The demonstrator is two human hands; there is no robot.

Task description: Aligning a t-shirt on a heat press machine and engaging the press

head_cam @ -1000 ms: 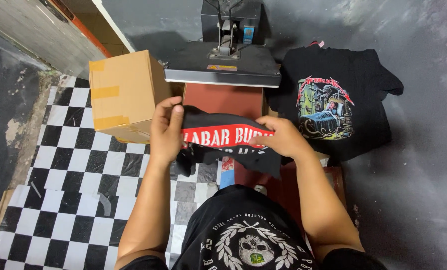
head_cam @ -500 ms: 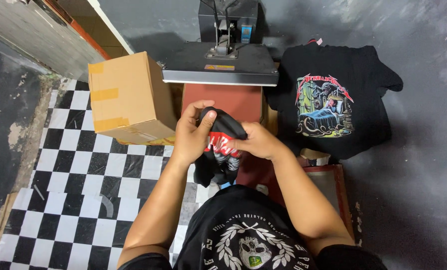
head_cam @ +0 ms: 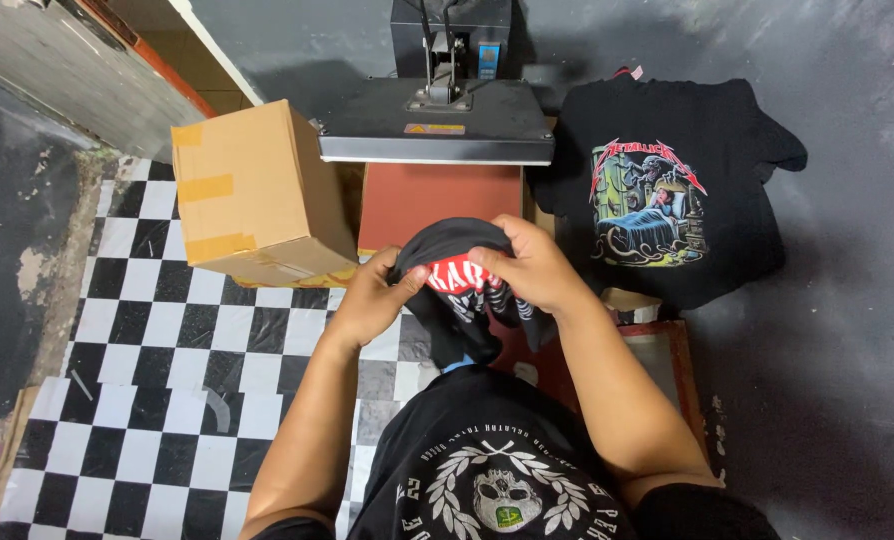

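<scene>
Black printed garment (head_cam: 464, 292) bunched, clamped by L hand (head_cam: 370, 300) & R hand (head_cam: 532, 265), above heat press platen (head_cam: 437, 200), cardboard box (head_cam: 252, 195) beside.

left hand: (head_cam: 372, 300) gripping bunched black garment (head_cam: 462, 290) from its left side
right hand: (head_cam: 532, 265) clamped on garment top, red print showing between hands
heat press: (head_cam: 435, 120) raised plate, red-brown pad (head_cam: 437, 195) below, just beyond garment
cardboard box: (head_cam: 252, 195) left of press, on checkered floor (head_cam: 137, 400)
black printed shirt: (head_cam: 667, 190) spread flat, right of press
</scene>
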